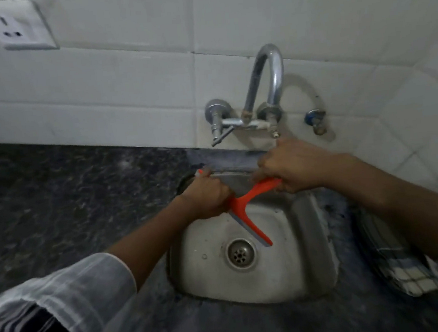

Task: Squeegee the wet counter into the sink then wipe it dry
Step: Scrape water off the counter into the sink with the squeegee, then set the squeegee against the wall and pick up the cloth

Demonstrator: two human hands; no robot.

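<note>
Holding the orange squeegee over the sink, we have both hands closed on it. Our left hand is fisted around the upper part of the blade bar, at the sink's far-left rim; our right hand is curled shut on the handle end, at the sink's far-right rim, just below the tap. The free end of the blade angles down into the basin, ending near the drain but apart from it.

Progress, as we judge it: the squeegee sits over the basin rather than on the desk, so we are between strokes or clearing the blade, perhaps finishing the squeegee stage. The dark speckled desk left of the sink shows faint sheen; whether it carries water we cannot tell in this dim, blurred view. The wipe-dry step looks not yet begun: a checked cloth lies flat on the desk right of the sink, partly under our right forearm, untouched by either hand.

Writing: none readable. The squeegee shows no brand mark. A white wall socket up and far left of the sink bears no legible text. The tap fittings are plain.
</note>
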